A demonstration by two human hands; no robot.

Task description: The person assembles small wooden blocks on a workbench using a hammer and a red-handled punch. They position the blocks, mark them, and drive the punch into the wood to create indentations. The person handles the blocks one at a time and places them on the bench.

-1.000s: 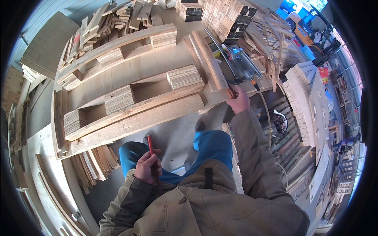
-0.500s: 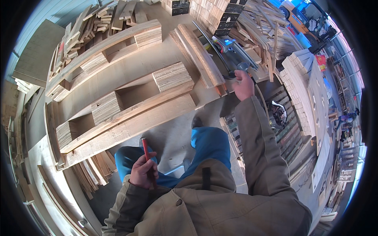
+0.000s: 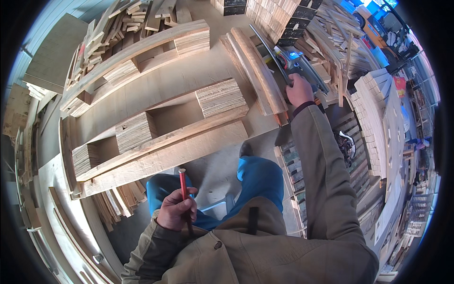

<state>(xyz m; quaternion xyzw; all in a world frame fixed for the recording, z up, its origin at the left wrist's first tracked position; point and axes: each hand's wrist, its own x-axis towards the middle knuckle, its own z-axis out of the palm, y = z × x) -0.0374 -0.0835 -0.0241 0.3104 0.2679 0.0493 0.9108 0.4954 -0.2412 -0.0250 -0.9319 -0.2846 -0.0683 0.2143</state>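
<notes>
My left hand (image 3: 177, 210), low in front of my body, is closed around a slim red stick-like tool (image 3: 183, 182). Its upper end is pale and flat, and its exact kind is unclear. My right hand (image 3: 301, 90) reaches out to the right end of the workbench, fingers curled down beside a dark curved metal bar (image 3: 272, 54). Whatever lies under that palm is hidden. Nearest in front is a wooden frame of blocks (image 3: 135, 132) set between boards (image 3: 165, 141). Two long timbers (image 3: 257, 71) lie side by side left of my right hand.
A second block-and-board frame (image 3: 191, 42) lies farther back, with loose wood offcuts (image 3: 127, 19) behind it. Stacked blocks (image 3: 279, 19) stand beyond the bench. At the right are a slatted pallet (image 3: 352, 156) and a tall stack of timber (image 3: 371, 118). Boards lean below the bench (image 3: 118, 206).
My right hand has turned over and moved forward, covering the grey tool that showed beside it. My left hand still holds the red tool. The view has shifted slightly.
</notes>
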